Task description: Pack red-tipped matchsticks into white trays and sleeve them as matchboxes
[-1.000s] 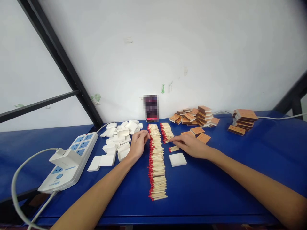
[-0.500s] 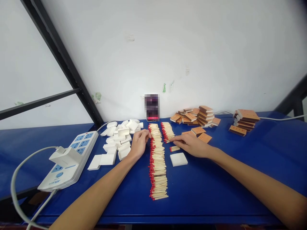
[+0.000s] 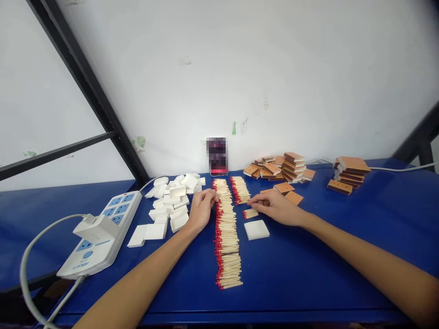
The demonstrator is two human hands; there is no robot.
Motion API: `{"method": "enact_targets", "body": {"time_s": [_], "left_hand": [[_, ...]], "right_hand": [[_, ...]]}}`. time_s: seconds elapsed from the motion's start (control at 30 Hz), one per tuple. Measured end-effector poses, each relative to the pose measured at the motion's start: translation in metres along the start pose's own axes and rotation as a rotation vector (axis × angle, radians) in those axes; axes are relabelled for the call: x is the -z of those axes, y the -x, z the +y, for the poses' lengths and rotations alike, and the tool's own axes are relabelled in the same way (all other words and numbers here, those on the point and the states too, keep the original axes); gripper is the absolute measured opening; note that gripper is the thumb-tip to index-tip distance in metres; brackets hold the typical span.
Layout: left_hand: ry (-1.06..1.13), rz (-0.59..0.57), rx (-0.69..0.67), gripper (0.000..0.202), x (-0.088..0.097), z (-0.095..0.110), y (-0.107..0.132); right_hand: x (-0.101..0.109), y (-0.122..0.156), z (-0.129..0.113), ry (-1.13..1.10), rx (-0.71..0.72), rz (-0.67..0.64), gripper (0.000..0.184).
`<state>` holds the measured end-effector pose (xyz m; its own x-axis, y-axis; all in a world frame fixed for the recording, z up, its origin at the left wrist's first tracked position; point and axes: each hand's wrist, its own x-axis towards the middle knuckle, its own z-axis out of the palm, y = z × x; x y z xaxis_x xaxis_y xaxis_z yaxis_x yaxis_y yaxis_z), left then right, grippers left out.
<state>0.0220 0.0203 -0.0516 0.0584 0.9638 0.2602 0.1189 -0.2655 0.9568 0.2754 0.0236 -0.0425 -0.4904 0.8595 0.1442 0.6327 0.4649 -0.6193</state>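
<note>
Two narrow grips (contents unclear): left hand (image 3: pixel 201 210); right hand (image 3: pixel 278 208), now edging outward beside the short match row (image 3: pixel 240 190), suggesting sorting.

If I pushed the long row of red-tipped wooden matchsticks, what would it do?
The long row of red-tipped wooden matchsticks would probably spread apart: nothing visible binds them. Each is likely light and easily snapped, being thin, but seems stiff, lying straight.

My red-headed matches (image 3: pixel 229 237) lie heads leftward: a long row (image 3: pixel 226 219), right of it a shorter row (image 3: pixel 241 189) and small bunch (image 3: pixel 250 214).
</note>
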Motion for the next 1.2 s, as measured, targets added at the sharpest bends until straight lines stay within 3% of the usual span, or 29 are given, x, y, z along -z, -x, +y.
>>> {"method": "enact_targets", "body": {"time_s": [0.43, 1.2], "left_hand": [[0.012, 0.007, -0.013, 0.035, -0.001, -0.001, 0.002], [-0.057, 0.018, -0.044, 0.035, -0.001, 0.002, 0.001]], "right_hand": [[-0.002, 0.001, -0.008, 0.211, 0.004, -0.022, 0.042], [0.002, 0.003, -0.019, 0.220, -0.015, -0.089, 0.043]]}}
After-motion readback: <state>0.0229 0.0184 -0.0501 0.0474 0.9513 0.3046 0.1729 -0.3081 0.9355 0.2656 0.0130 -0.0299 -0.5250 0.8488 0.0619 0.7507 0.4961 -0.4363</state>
